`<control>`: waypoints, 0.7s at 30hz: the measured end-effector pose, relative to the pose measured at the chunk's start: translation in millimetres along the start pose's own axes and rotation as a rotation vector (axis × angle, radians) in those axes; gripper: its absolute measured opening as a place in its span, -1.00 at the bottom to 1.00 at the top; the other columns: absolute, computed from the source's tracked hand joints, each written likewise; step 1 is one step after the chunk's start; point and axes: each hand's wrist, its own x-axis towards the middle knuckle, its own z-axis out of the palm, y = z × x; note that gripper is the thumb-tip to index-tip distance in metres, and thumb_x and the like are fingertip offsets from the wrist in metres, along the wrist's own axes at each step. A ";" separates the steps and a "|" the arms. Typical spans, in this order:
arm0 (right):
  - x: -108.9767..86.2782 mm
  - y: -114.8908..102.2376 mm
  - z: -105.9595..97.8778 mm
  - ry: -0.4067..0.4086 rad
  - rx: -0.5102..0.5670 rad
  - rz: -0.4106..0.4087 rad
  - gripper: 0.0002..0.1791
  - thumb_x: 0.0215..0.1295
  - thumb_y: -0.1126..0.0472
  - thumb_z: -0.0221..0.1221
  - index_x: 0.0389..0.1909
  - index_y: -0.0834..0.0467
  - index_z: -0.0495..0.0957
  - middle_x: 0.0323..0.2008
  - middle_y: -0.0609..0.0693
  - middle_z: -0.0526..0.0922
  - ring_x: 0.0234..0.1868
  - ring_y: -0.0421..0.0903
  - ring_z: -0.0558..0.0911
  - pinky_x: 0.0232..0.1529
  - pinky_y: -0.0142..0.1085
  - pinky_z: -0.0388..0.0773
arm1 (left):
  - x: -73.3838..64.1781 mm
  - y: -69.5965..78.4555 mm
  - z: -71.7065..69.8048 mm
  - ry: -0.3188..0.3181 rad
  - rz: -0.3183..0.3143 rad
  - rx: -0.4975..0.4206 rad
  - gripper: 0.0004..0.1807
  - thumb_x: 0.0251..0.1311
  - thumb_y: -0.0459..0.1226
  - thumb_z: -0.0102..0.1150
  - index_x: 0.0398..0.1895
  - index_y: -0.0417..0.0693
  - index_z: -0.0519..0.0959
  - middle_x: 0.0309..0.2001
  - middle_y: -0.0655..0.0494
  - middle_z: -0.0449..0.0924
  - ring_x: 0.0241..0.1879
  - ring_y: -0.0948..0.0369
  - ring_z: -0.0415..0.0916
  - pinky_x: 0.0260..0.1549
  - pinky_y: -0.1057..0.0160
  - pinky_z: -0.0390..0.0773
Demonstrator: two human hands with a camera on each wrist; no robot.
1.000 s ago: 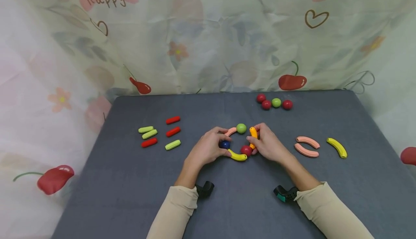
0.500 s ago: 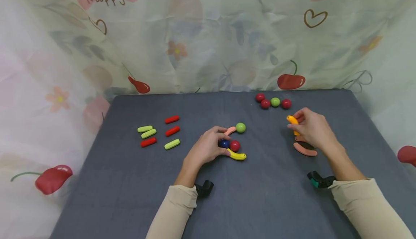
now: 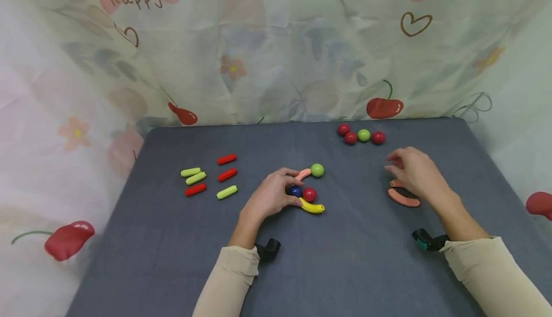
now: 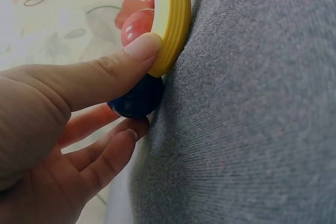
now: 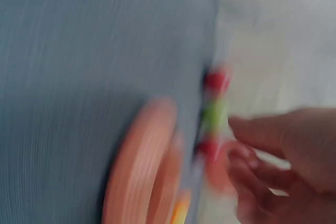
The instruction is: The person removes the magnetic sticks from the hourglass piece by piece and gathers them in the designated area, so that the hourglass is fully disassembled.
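My left hand [image 3: 271, 192] is curled about a small cluster; its fingertips touch a blue ball [image 4: 137, 100] and its thumb lies on the end of a yellow curved stick [image 4: 174, 19]. A red ball [image 3: 309, 194] sits beside the blue one. Past the fingers, a pink curved stick [image 3: 304, 174] meets a green ball [image 3: 317, 170]. My right hand [image 3: 416, 171], loosely bent and holding nothing, hovers over two pink curved sticks [image 3: 403, 198]. Behind these, the right wrist view shows a blurred orange-yellow end [image 5: 181, 209]; the hand hides that area from the head view.
At the left of the grey table [image 3: 336, 259] lie several short red sticks [image 3: 227, 175] and light green sticks [image 3: 226, 192]. Along the back edge sit red balls [image 3: 378, 138] and a green ball [image 3: 364, 135]. A patterned curtain [image 3: 267, 44] stands behind.
The right hand carried the orange curved stick rightward from the cluster and has let it go. The red ball has come to rest against the blue ball. The left hand stays about the cluster.
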 end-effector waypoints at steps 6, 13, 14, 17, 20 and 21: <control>14.8 -74.2 40.4 -0.204 0.265 -0.148 -0.71 0.40 0.01 0.28 -0.01 0.10 0.70 -0.21 -0.05 0.73 -0.28 -0.16 0.58 -0.21 -0.31 0.53 | 0.4 -2.1 -2.3 0.006 -0.003 -0.017 -0.51 0.09 -0.10 0.54 0.13 0.08 0.71 0.40 0.20 0.46 0.42 0.03 0.35 0.40 -0.02 0.43; 31.1 -105.4 78.2 -0.362 0.391 -0.210 -0.63 0.36 -0.09 0.30 -0.01 0.08 0.74 -0.19 -0.08 0.79 -0.29 -0.20 0.60 -0.28 -0.34 0.49 | 0.4 -5.8 -3.1 0.005 0.003 -0.044 -0.51 0.08 -0.11 0.54 0.12 0.03 0.71 0.40 0.18 0.48 0.43 0.06 0.37 0.36 0.03 0.48; 30.8 -105.7 79.8 -0.367 0.397 -0.212 -0.65 0.36 -0.09 0.30 -0.03 0.06 0.75 -0.20 -0.10 0.80 -0.30 -0.20 0.60 -0.30 -0.35 0.48 | 0.4 -6.3 -3.0 0.006 0.010 -0.041 -0.51 0.07 -0.11 0.54 0.11 0.03 0.71 0.40 0.18 0.48 0.42 0.06 0.37 0.35 0.04 0.49; 29.2 -102.4 77.7 -0.345 0.397 -0.203 -0.67 0.35 -0.12 0.31 -0.07 0.02 0.77 -0.20 -0.13 0.80 -0.31 -0.20 0.60 -0.32 -0.36 0.49 | 0.6 -6.7 -2.9 0.010 0.014 -0.040 -0.52 0.07 -0.11 0.55 0.09 0.03 0.72 0.39 0.19 0.49 0.42 0.07 0.38 0.33 0.06 0.51; 30.9 -91.9 63.0 -0.274 0.363 -0.146 -0.65 0.34 -0.15 0.31 -0.07 0.01 0.76 -0.22 -0.12 0.78 -0.30 -0.17 0.60 -0.27 -0.33 0.53 | 0.4 -6.6 -2.9 0.013 0.008 -0.035 -0.53 0.07 -0.10 0.55 0.08 0.04 0.73 0.39 0.19 0.49 0.41 0.07 0.38 0.33 0.06 0.51; 32.7 -86.8 56.2 -0.241 0.345 -0.118 -0.63 0.34 -0.15 0.31 -0.06 0.03 0.74 -0.22 -0.09 0.78 -0.30 -0.15 0.61 -0.26 -0.31 0.53 | 0.2 -6.5 -2.9 0.013 0.002 -0.034 -0.54 0.07 -0.10 0.55 0.08 0.04 0.73 0.38 0.18 0.49 0.40 0.07 0.38 0.33 0.06 0.51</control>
